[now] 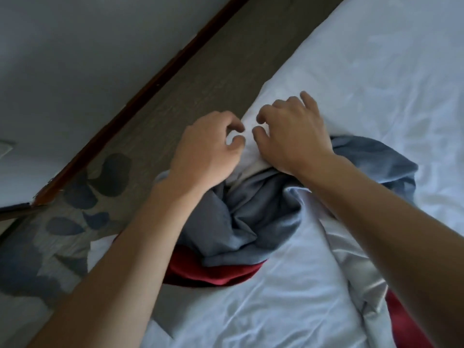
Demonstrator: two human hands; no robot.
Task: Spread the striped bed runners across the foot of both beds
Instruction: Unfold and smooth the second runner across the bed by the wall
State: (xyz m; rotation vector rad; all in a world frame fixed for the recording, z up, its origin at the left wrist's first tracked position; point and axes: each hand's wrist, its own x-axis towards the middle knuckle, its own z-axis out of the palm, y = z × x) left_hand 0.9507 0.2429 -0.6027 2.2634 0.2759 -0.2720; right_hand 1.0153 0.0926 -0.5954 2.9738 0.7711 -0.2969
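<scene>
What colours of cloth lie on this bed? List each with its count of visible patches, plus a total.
White bed sheet: 1
Grey-blue runner cloth: 1 bunched heap
Red runner cloth: 2 patches
Silver satin runner cloth: 1 strip
Total: 5 patches in 4 colours
</scene>
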